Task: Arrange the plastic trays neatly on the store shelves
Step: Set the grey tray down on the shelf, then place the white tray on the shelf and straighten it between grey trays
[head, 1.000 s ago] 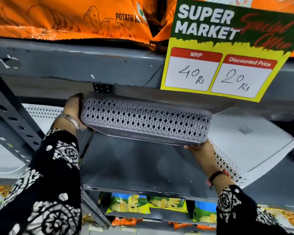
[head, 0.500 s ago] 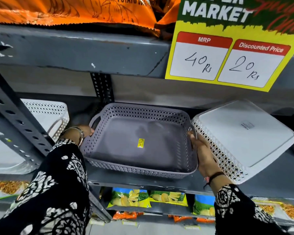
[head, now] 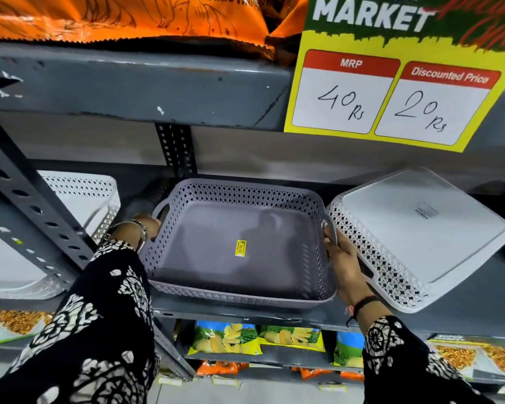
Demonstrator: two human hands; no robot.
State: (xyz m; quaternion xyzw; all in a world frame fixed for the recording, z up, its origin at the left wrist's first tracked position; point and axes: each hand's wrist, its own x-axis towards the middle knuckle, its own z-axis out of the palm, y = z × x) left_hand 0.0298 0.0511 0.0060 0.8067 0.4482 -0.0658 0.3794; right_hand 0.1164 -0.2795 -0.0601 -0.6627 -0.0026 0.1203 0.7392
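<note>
A grey perforated plastic tray (head: pixel 216 258) with a yellow price sticker sits upright and flat on the grey metal shelf (head: pixel 274 317). My left hand (head: pixel 148 225) is at its left handle, mostly hidden behind the rim and my sleeve. My right hand (head: pixel 343 258) grips its right handle and wall. A white perforated tray (head: pixel 420 234) lies upside down and tilted just to the right, touching my right hand. Another white tray (head: pixel 79 199) sits on the shelf to the left, behind the upright post.
A slotted grey upright post (head: pixel 32 211) crosses in front at left. A yellow price sign (head: pixel 391 91) hangs from the shelf above, which holds orange snack bags (head: pixel 129 16). Chip packets (head: pixel 225 339) fill the shelf below.
The grey tray was held up on edge a second ago, then turned open side up and set flat on the shelf. Both hands stay at its handles. The view has moved slightly closer.
</note>
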